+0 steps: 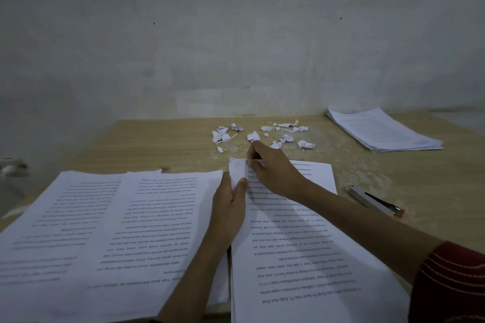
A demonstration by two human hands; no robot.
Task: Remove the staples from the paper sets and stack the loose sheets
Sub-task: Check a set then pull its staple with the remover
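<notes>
Your left hand (227, 214) lies flat, fingers together, pressing the set (309, 244) at the tabletop's near edge, while your right hand (273, 170) pinches its folded far-left corner, where the staple probably sits, though you cannot see it. Keep the left palm close to that corner so the sheets do not shift, and work the corner slowly to avoid adding to the scraps (262, 135). Loose sheets go on the stack (385, 131) at the far right corner.
</notes>
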